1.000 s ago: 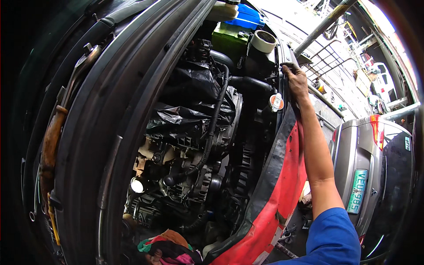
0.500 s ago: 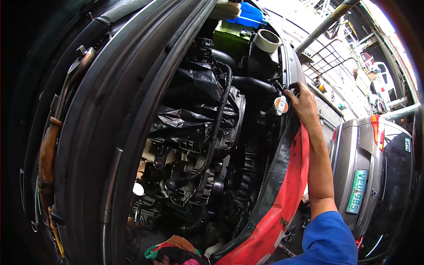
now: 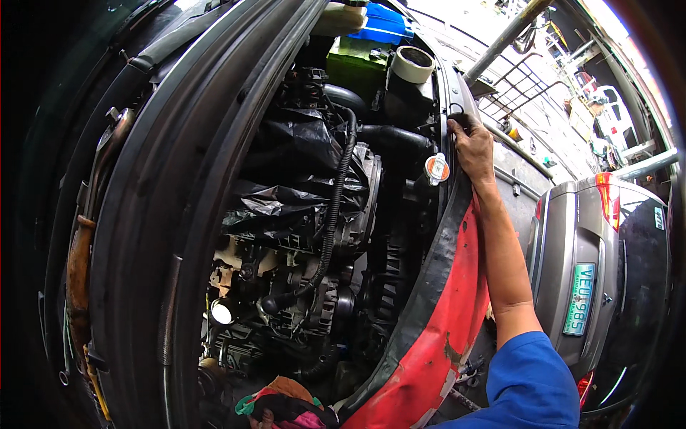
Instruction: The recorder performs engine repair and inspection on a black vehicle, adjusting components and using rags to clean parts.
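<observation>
My right hand (image 3: 474,146) is at two o'clock, up on the front edge of the engine bay, its thumb and fingers curled together. Half a second ago it was lower, close beside the radiator cap (image 3: 437,169); now it has slid toward twelve along that edge, leaving a clearer gap from the cap. As I judge it, that puts the work on the edge itself and not on the cap, which remains in its place at two o'clock, nearer the middle.

A thin dark loop (image 3: 456,106) shows just past my fingertips. It seems to be the thing I am handling, but the spot is too dark and small for me to tell whether I grasp it or merely touch the edge beside it. The red-and-black cover (image 3: 451,286) hangs along the front from five o'clock up to my wrist, lying much as it did.

My left hand (image 3: 266,420) barely shows at the bottom, against the colourful rag (image 3: 289,390) between six and seven o'clock; I cannot tell whether it grips the cloth or rests on it. That side has hardly changed, so the recent movement is all in my right hand. The roll of tape (image 3: 414,71) at one o'clock stands apart from both hands.
</observation>
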`<state>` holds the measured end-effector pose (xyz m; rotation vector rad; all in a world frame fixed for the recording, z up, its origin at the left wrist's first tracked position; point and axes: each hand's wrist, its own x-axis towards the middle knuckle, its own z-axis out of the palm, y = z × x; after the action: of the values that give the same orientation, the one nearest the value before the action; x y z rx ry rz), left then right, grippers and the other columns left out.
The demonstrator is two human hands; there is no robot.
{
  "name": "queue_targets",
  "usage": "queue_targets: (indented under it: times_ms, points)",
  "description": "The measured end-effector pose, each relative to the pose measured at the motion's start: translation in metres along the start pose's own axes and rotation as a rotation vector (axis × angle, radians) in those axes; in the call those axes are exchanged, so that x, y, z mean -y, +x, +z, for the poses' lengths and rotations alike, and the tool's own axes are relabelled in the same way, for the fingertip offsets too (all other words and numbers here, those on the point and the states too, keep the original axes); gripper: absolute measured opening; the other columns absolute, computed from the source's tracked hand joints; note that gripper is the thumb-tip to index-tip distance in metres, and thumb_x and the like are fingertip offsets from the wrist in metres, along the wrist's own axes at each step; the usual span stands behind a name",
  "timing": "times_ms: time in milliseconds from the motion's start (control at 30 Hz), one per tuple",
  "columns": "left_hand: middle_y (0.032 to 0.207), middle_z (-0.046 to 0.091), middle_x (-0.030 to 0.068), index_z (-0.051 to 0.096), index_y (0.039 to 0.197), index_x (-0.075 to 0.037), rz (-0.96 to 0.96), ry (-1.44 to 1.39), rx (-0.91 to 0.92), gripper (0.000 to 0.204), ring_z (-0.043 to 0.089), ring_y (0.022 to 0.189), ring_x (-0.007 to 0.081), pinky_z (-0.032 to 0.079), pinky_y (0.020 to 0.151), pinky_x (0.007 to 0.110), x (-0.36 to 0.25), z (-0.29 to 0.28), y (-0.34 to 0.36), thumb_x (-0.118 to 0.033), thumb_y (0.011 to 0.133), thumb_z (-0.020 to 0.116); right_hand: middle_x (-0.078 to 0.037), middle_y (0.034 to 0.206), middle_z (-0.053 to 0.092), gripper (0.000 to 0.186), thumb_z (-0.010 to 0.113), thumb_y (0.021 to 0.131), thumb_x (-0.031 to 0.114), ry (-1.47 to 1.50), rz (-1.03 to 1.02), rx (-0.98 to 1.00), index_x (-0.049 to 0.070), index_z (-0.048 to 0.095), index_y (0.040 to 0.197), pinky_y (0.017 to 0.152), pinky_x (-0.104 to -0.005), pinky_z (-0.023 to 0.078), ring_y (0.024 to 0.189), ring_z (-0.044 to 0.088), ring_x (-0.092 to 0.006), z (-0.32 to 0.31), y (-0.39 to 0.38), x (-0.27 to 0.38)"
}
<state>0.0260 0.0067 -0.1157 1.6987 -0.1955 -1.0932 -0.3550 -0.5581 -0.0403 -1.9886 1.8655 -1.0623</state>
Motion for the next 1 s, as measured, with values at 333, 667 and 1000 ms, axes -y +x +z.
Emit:
queue_targets:
  times_ms: [333, 667, 1000]
  points:
    - [0.121, 0.059, 0.0177, 0.047, 0.13, 0.005, -0.015, 0.07, 0.005, 0.063, 0.058, 0.108, 0.0288, 0.046, 0.096, 0.038, -0.008, 0.01, 0.004, -0.037, 0.089, 0.068, -0.019, 0.094, 0.069, 0.019, 0.059, 0.093, 0.011, 0.012, -0.12, -0.035, -0.001, 0.063, 0.108, 0.076, -0.0382, 0.05, 0.086, 0.068, -0.0338, 0.003, -0.005, 0.01]
    - [0.125, 0.057, 0.0209, 0.049, 0.129, 0.008, -0.072, 0.288, -0.076, 0.063, 0.055, 0.112, 0.0305, 0.044, 0.098, 0.038, -0.011, 0.022, 0.006, -0.037, 0.09, 0.068, -0.017, 0.092, 0.071, 0.014, 0.064, 0.089, 0.012, 0.122, -0.135, 0.015, 0.002, 0.069, 0.097, 0.077, -0.0355, 0.052, 0.086, 0.07, -0.0297, 0.004, -0.004, 0.006]
    - [0.114, 0.061, 0.0126, 0.054, 0.123, 0.003, 0.102, 0.09, 0.072, 0.053, 0.06, 0.104, 0.0248, 0.046, 0.094, 0.037, -0.014, 0.022, 0.003, -0.04, 0.092, 0.064, -0.017, 0.095, 0.068, 0.02, 0.059, 0.083, 0.003, -0.316, -0.484, 0.178, 0.004, 0.066, 0.102, 0.086, -0.0411, 0.05, 0.095, 0.064, -0.0347, 0.011, 0.009, 0.002]
